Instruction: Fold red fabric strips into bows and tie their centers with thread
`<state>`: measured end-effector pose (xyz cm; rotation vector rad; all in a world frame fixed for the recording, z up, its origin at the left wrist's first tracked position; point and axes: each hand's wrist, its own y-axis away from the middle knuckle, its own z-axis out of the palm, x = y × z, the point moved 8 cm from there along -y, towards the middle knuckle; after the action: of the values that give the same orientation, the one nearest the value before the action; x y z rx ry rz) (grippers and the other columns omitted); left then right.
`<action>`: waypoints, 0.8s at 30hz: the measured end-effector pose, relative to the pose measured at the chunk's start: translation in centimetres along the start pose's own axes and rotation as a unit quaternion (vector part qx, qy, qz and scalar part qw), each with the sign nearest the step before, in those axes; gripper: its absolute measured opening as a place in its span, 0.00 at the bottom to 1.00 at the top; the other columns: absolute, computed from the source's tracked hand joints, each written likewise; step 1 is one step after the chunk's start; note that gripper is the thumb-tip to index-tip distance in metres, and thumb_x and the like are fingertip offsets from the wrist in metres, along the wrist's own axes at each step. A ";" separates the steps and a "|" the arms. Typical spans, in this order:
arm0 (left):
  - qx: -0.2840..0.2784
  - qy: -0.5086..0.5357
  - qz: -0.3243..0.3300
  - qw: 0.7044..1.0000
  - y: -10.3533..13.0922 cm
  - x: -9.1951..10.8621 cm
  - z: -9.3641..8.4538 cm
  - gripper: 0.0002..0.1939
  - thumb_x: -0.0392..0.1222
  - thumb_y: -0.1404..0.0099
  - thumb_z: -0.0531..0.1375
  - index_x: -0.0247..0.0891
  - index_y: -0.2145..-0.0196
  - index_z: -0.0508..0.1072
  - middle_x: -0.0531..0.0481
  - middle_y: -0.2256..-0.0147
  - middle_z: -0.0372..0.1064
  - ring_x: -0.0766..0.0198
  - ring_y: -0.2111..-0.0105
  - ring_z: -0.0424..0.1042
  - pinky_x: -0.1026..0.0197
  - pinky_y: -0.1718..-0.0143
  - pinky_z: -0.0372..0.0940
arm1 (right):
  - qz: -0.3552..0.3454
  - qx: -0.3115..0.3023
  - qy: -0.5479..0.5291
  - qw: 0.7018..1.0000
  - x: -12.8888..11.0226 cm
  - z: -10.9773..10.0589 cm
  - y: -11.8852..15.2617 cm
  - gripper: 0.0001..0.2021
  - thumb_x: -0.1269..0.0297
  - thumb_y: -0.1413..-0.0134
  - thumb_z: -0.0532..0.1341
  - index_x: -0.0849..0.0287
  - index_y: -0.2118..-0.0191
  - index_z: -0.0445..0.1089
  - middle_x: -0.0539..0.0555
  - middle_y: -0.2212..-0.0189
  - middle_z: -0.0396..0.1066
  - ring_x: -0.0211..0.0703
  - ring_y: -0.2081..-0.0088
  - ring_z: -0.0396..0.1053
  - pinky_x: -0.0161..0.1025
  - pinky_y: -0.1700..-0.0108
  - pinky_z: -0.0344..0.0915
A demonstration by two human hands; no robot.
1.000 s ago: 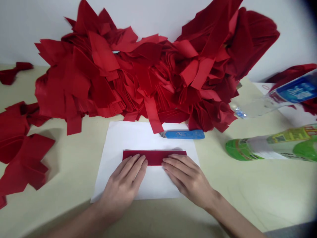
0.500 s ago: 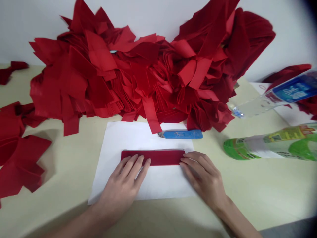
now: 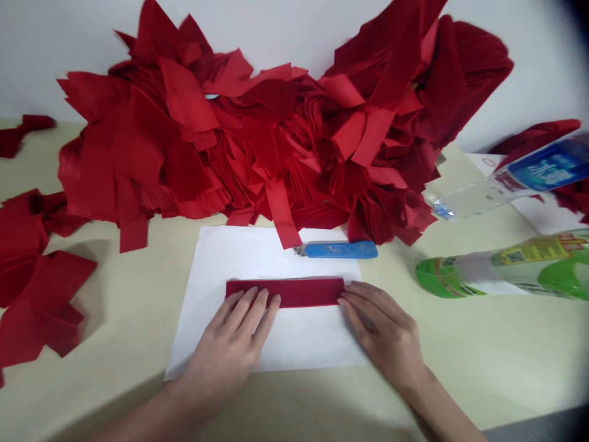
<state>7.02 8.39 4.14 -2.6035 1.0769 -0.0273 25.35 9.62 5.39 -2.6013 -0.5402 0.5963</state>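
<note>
A folded dark red fabric strip (image 3: pixel 308 293) lies lengthwise on a white sheet of paper (image 3: pixel 294 344). My left hand (image 3: pixel 237 331) rests flat over the strip's left part, fingers outstretched and slightly apart, pressing from above. At the strip's right end, my right hand (image 3: pixel 384 325) has its thumb and index fingertips drawn together on the corner. Its grip there is partly hidden by the fingers. Just beyond the strip is a blue utility knife (image 3: pixel 340 249), its blade end pointing left beside a hanging red piece.
A large heap of red fabric pieces (image 3: pixel 257 135) fills the table's back against the wall. More red scraps (image 3: pixel 46 301) lie at the left. On the right lie a clear bottle with a blue label (image 3: pixel 547 166) and a green-and-white bottle (image 3: pixel 478 273).
My right hand's fingertips have shifted very slightly to the right at the strip's end. My left hand stays on the strip, and the strip looks unmoved on the paper.
</note>
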 end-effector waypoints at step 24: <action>-0.121 0.176 -0.064 0.975 -2.6 -1.7 0.5 0.17 0.25 0.39 0.51 0.33 0.57 0.74 0.41 0.56 0.70 0.50 0.52 0.64 0.46 0.53 0.64 | -0.193 -0.122 -0.097 0.969 -5.3 4.2 -2.5 0.08 0.74 0.44 0.58 0.62 0.60 0.72 0.53 0.60 0.74 0.43 0.57 0.68 0.44 0.54 0.69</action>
<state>7.66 11.44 4.61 -2.9639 1.0780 -0.4278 18.21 10.54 4.82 -2.5640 -1.2182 0.6894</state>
